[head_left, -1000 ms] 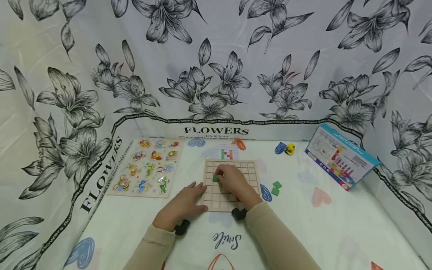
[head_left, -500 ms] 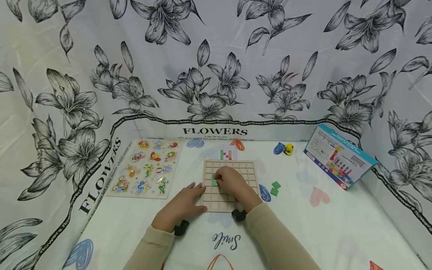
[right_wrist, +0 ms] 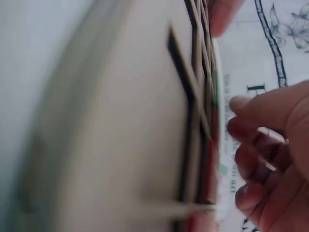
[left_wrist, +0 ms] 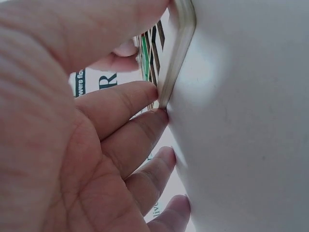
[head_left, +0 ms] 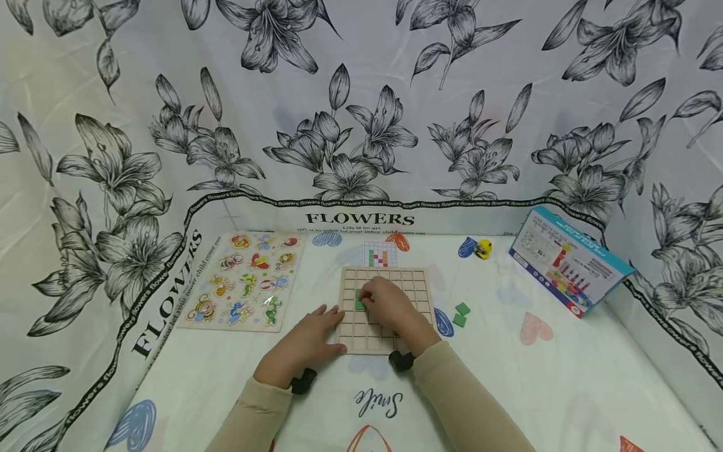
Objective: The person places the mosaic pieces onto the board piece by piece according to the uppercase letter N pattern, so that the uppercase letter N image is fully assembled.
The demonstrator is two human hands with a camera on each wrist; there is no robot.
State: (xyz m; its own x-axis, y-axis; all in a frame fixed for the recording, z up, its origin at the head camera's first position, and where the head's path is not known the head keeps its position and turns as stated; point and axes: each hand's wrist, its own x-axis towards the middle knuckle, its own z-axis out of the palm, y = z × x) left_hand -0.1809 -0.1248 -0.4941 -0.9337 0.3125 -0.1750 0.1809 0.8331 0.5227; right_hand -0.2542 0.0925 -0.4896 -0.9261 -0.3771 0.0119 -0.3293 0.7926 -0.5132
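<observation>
A square wooden grid board [head_left: 353,342] lies on the table in front of the person. The left hand [head_left: 302,342] rests against its left side, fingers fairly straight; in the left wrist view two fingertips [left_wrist: 157,116] touch the board's edge. Over the board's middle is the right hand [head_left: 390,304], fingers curled, tips beside green tiles [head_left: 359,299] set in the grid. The right wrist view shows nothing held between these fingers [right_wrist: 263,108]. Red tiles [right_wrist: 210,169] also show in the grid there. Part of the board is hidden by the right hand.
Two loose green tiles [head_left: 463,309] lie right of the board. Behind it is a card [head_left: 381,254] with a coloured grid pattern. An animal peg puzzle [head_left: 240,282] lies left. A toy box [head_left: 570,260] and a small yellow-and-black toy [head_left: 483,249] are at the back right.
The right hand's fingertips have drawn slightly back from the green in the grid, and more of it shows than a second ago. The left hand stays at the board's edge.
</observation>
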